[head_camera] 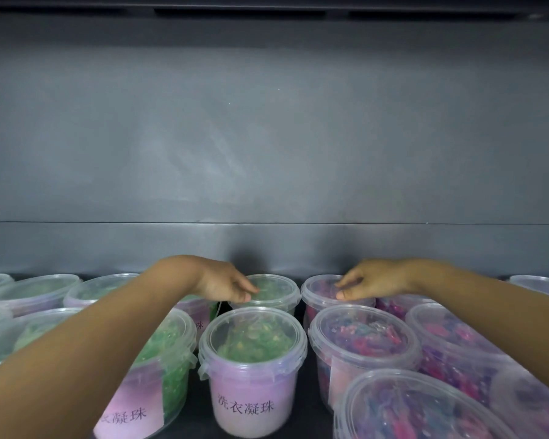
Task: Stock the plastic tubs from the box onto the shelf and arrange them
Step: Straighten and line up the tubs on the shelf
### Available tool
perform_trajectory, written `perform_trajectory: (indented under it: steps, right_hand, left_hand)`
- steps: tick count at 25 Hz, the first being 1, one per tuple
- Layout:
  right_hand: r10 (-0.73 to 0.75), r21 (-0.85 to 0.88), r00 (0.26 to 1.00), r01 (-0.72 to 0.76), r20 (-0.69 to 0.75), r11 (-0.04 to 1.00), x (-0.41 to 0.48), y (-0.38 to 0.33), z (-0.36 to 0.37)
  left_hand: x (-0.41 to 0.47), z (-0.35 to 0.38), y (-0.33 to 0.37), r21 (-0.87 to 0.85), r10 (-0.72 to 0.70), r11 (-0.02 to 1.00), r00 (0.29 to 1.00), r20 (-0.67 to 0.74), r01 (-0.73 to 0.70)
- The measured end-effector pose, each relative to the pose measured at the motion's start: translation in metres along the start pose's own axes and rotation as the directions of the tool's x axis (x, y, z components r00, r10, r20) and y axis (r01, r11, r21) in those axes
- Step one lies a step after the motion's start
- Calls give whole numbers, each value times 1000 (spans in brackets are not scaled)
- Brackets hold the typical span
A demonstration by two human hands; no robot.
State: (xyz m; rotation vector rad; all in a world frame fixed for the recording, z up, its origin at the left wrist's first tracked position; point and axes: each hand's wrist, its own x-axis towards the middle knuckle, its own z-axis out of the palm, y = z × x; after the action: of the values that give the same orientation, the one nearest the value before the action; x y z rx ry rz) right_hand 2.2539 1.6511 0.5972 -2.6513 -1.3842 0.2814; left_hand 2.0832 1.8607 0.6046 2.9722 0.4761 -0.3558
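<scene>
Clear plastic tubs with lids stand in rows on the dark shelf (200, 416). Those on the left hold green beads, those on the right pink and purple ones. My left hand (225, 285) rests with its fingertips on the lid of a back-row green tub (274, 289). My right hand (371, 285) lies on the lid of the back-row pink tub (319, 291) beside it. Neither hand is closed around a tub. In front of them stand a green tub with a pink label (252, 372) and a pink-filled tub (362, 346).
The grey back panel (273, 153) of the shelf rises right behind the back row. More green tubs (35, 291) fill the left side and more pink tubs (457, 337) the right. A narrow dark gap runs between the two middle columns.
</scene>
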Motion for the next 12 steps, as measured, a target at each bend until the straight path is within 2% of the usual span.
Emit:
perform_trajectory:
  steps: [3,8,12]
  right_hand:
    - [8,30,999,-7,-36,1000,1,-2,0]
    - [80,-164,994,-92,-78,982,7,-21,1]
    - [137,56,983,-145,127,988,-2,-17,-11]
  left_hand:
    - [-4,4,9,58,13,998,999,-46,-10]
    - [-6,10,17,-31,-44,999,993,-105,41]
    - [-6,11,19,-44,-19,999,993,-116,14]
